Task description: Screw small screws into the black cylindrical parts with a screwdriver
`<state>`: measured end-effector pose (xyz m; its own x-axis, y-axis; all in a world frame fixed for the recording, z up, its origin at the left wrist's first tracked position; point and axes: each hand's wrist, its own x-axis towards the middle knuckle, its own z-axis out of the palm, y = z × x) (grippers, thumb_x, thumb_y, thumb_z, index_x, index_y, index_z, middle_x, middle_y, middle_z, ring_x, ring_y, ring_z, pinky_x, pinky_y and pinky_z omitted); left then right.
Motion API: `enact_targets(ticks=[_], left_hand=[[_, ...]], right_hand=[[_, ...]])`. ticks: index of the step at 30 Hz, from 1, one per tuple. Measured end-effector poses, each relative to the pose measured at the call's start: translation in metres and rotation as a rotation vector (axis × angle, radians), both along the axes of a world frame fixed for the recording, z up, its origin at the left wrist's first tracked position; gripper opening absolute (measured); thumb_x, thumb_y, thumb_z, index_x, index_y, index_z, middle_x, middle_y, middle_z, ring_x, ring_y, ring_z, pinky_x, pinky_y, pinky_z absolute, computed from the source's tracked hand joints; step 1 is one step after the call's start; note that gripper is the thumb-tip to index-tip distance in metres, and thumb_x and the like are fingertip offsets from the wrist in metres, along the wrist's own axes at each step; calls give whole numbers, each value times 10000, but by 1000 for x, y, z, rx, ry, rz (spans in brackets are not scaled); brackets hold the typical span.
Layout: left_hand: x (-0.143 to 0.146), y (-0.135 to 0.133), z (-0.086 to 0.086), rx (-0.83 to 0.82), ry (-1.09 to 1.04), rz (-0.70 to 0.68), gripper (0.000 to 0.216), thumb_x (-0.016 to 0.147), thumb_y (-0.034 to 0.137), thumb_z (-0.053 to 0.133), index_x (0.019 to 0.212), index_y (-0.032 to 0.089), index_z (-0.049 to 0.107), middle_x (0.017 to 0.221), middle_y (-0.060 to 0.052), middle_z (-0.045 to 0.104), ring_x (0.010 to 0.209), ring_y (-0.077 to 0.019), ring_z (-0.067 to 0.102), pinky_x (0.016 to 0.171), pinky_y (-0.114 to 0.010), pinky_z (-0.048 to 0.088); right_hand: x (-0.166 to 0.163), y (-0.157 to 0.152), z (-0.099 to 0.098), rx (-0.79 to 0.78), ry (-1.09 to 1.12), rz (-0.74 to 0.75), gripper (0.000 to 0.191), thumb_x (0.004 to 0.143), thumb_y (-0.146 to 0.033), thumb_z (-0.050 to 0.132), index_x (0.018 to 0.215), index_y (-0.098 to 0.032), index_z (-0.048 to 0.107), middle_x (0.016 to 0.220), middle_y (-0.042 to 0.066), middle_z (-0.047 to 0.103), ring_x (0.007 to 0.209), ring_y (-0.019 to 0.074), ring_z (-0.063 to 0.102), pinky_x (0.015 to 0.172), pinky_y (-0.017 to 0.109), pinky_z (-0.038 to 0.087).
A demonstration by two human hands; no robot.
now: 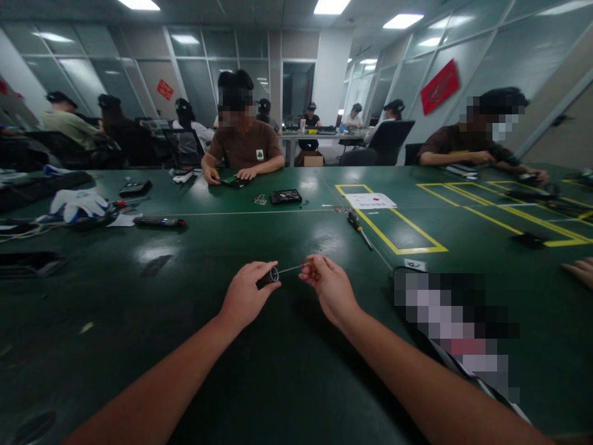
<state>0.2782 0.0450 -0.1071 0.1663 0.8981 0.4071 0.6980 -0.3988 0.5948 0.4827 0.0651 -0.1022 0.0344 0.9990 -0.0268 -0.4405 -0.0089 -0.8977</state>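
Observation:
My left hand [248, 290] is closed around a short black cylinder [269, 277] whose round, light-rimmed end faces right. A thin metal rod [290, 269] runs between that end and the fingertips of my right hand [328, 285], which pinch it. Whether the rod's left tip sits inside the cylinder or only touches its rim, I cannot tell. A small reddish bit shows at my right fingertips. Both hands are just above the green table [208, 383]. Beyond my right hand lies a screwdriver [360, 228] with a black and yellow handle.
White gloves [78, 204] and a dark pen-like tool [160, 222] lie at the left. A black device [286, 196] and a paper sheet [370, 201] are farther back. A blurred-out long object [449, 327] lies by my right forearm. Co-workers sit across the table.

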Motion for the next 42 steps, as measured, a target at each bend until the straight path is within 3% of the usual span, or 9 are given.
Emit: enact_targets(ticks=[5, 11, 15, 22, 26, 30, 34, 37, 42], left_hand=[[2, 2, 1, 46, 50, 2, 423, 890, 215, 744, 1307, 237, 677, 1232, -50, 709, 1152, -250, 628, 1034, -475, 488], [-1, 2, 2, 2, 31, 35, 425, 893, 263, 744, 1313, 256, 675, 1238, -52, 709, 1150, -256, 637, 1040, -490, 492], [-2, 1, 1, 17, 33, 38, 423, 885, 277, 759, 1300, 248, 679, 1239, -57, 709, 1149, -256, 638, 1044, -482, 484], [-2, 2, -3, 36, 34, 33, 441, 868, 272, 777, 1297, 238, 680, 1221, -52, 724, 1123, -251, 651, 1016, -466, 497], [-3, 3, -3, 50, 29, 20, 436, 868, 253, 777, 1294, 238, 682, 1225, -52, 725, 1125, -250, 655, 1012, -460, 498], [-4, 3, -4, 54, 19, 23, 438, 862, 238, 783, 1289, 243, 685, 1224, -47, 724, 1127, -247, 656, 1019, -458, 496], [-2, 2, -1, 31, 21, 11, 447, 854, 215, 787, 1290, 237, 687, 1214, -48, 723, 1125, -247, 653, 1027, -463, 494], [-1, 0, 2, 4, 8, 19, 449, 866, 214, 771, 1305, 234, 681, 1227, -51, 711, 1135, -245, 651, 1016, -447, 510], [-2, 0, 2, -2, -11, 35, 461, 873, 222, 766, 1324, 228, 669, 1250, -51, 700, 1159, -241, 643, 1031, -441, 513]], right_hand=[[7, 9, -2, -295, 178, 84, 244, 936, -350, 646, 745, -199, 652, 604, -2, 589, 529, 129, 534, 682, 358, 569], [8, 11, -2, -44, 50, -52, 257, 864, -459, 729, 819, -212, 674, 672, -2, 647, 593, 144, 579, 643, 316, 540], [2, 5, -2, 76, -91, -57, 328, 829, -529, 742, 888, -211, 691, 772, 15, 700, 700, 161, 642, 708, 319, 544], [0, -1, 3, 197, -312, -93, 316, 913, -528, 639, 940, -214, 668, 824, 22, 705, 745, 182, 662, 754, 352, 534], [2, -4, 8, 275, -381, -19, 276, 947, -490, 610, 978, -222, 668, 738, -7, 659, 657, 165, 609, 657, 321, 481], [3, -9, 12, 299, -315, 63, 234, 927, -469, 648, 965, -240, 682, 753, -18, 637, 660, 153, 583, 660, 314, 468], [2, -10, 12, 273, -347, 29, 298, 963, -493, 592, 896, -228, 710, 745, -4, 645, 664, 148, 576, 648, 307, 450], [1, -7, 9, 217, -231, -22, 222, 894, -441, 697, 972, -232, 702, 811, -2, 695, 735, 160, 628, 725, 319, 494], [-4, -3, 1, 111, -78, -3, 283, 830, -467, 768, 914, -202, 719, 824, 15, 713, 753, 158, 651, 769, 321, 529]])
